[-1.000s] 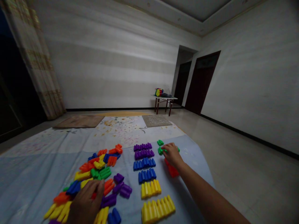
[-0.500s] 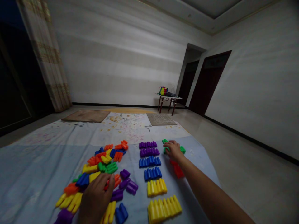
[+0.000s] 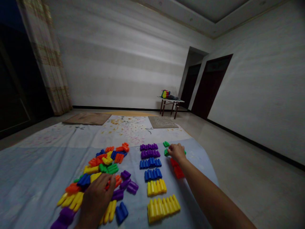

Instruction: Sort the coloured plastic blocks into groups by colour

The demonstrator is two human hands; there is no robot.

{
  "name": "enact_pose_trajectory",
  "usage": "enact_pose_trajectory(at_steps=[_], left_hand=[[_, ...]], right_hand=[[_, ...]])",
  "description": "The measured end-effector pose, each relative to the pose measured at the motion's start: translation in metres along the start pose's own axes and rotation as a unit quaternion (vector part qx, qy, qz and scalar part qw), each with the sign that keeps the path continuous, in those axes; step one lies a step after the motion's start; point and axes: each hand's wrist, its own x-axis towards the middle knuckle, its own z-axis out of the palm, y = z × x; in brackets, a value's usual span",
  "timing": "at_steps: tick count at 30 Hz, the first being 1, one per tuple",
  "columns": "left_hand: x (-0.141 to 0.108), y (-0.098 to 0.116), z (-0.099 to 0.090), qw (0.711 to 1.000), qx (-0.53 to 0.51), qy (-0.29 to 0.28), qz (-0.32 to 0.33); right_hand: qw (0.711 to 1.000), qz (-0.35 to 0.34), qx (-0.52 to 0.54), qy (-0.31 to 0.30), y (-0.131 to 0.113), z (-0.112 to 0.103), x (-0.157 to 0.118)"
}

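Over the loose pile lies my left hand (image 3: 98,192), its fingers bent with a red plastic block (image 3: 107,185) showing between thumb and forefinger. Touching that spot is an orange block (image 3: 118,180), and purple blocks (image 3: 132,187) lie just right of it. My right hand (image 3: 176,152) reaches to the far right, fingers curled down on a green block (image 3: 166,152) that it partly covers. Another green block (image 3: 166,144) lies beyond the fingertips. Red blocks (image 3: 177,169) are under and beside the right wrist.
Rows of joined purple (image 3: 150,154), blue (image 3: 153,175) and yellow blocks (image 3: 164,208) stand between my hands. Mixed blocks spread on the left of the cloth (image 3: 135,219). A brown mat (image 3: 88,118) and a grey mat (image 3: 163,122) lie farther off; a small table (image 3: 170,100) stands behind.
The right hand's fingers have drawn closer together at the green blocks. My left hand stays over the pile. The whole view has shifted slightly.
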Motion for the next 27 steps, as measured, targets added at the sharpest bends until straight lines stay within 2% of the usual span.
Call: enact_pose_trajectory(at_steps=[10,20,27], left_hand=[[0.009,0.007,-0.009,0.998,-0.048,0.008,-0.038],[0.001,0.003,-0.001,0.996,-0.074,-0.005,-0.057],[-0.001,0.002,0.003,0.994,-0.081,-0.011,-0.073]], right_hand=[[0.998,0.017,-0.039,-0.045,-0.009,0.016,0.01],[0.997,0.053,-0.055,-0.032,0.005,0.014,0.018],[0.996,0.039,-0.069,-0.029,0.008,0.013,0.017]])
